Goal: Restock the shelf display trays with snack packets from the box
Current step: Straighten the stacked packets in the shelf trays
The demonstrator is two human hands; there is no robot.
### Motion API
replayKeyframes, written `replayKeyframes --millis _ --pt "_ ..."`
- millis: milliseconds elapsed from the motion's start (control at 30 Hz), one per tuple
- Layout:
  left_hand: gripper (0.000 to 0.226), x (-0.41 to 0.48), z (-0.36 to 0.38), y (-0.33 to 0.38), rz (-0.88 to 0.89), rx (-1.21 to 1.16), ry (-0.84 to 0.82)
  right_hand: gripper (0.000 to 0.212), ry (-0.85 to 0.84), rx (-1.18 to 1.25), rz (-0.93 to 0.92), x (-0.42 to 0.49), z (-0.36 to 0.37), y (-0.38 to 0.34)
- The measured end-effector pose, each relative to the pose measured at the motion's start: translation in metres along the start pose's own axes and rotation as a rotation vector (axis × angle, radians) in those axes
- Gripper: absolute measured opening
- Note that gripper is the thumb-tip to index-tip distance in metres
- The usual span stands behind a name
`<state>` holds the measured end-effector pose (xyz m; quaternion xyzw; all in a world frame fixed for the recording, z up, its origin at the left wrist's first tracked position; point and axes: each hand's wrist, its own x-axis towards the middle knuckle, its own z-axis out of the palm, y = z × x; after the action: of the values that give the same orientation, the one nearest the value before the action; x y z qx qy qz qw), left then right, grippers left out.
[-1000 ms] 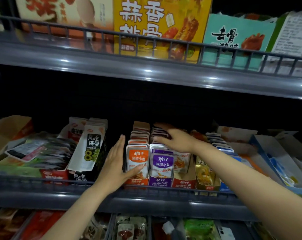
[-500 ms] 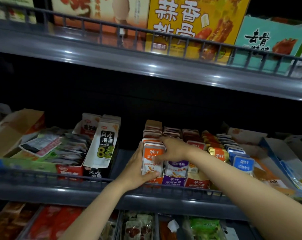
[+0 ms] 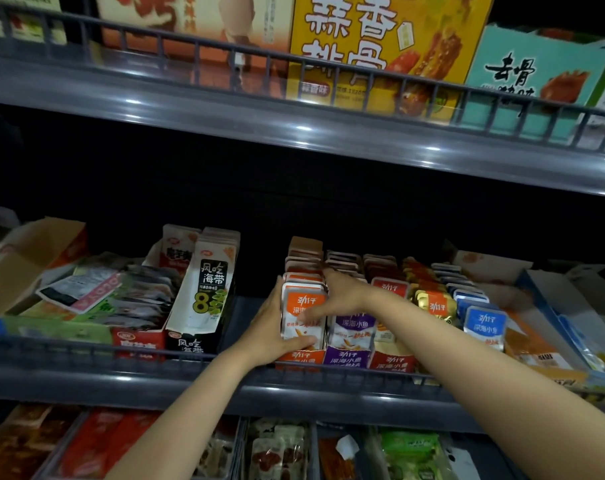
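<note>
- The left hand (image 3: 269, 327) is set against the left flank of the orange packets (image 3: 302, 306), with the fingers upright along the side and the thumb hooked across the lower front of the nearest one; the row is judged to be braced this way so that it cannot tip leftward or forward out of the display tray (image 3: 299, 358)
- The right hand (image 3: 342, 296) is laid over the top of the same row from the right, its fingers (image 3: 308, 317) curled down onto the front face and the thumb reaching to the far side, so that the near packets appear to be pinched between them; a squaring or tightening of the row is suggested
- Nothing loose is carried in either hand; only packets standing in the tray are held
- The orange packets are thus enclosed between the two hands and touched by both, at the left end of the tray, just behind the shelf's front edge (image 3: 121, 379)
- Just to the right, the purple packets (image 3: 354, 323) are partly crossed by the right wrist; the red packets (image 3: 389, 287), gold packets (image 3: 434, 306) and blue packets (image 3: 486, 323) are ranged further right, apart from both hands
- The supply box cannot be identified with certainty; an opened cardboard carton (image 3: 27, 258) is seen at the far left, well apart from both hands
</note>
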<state>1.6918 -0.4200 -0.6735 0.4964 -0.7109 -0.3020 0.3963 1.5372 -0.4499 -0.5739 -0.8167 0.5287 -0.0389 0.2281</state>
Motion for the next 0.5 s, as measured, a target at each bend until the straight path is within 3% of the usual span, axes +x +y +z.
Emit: replayKeyframes --millis 133,400,500 --pt "0.108 0.007 -0.004 -0.001 -0.011 0.020 -0.023 0.084 -0.008 0.005 0.002 0.003 -0.002 0.003" --pt "0.111 0.015 -0.007 0.005 0.002 -0.021 -0.063 0.058 -0.097 0.013 -0.033 -0.001 -0.009 -0.001" --pt "0.122 0.011 -0.007 0.006 -0.027 -0.004 -0.030 0.066 -0.003 0.068 -0.016 -0.010 -0.023 0.004"
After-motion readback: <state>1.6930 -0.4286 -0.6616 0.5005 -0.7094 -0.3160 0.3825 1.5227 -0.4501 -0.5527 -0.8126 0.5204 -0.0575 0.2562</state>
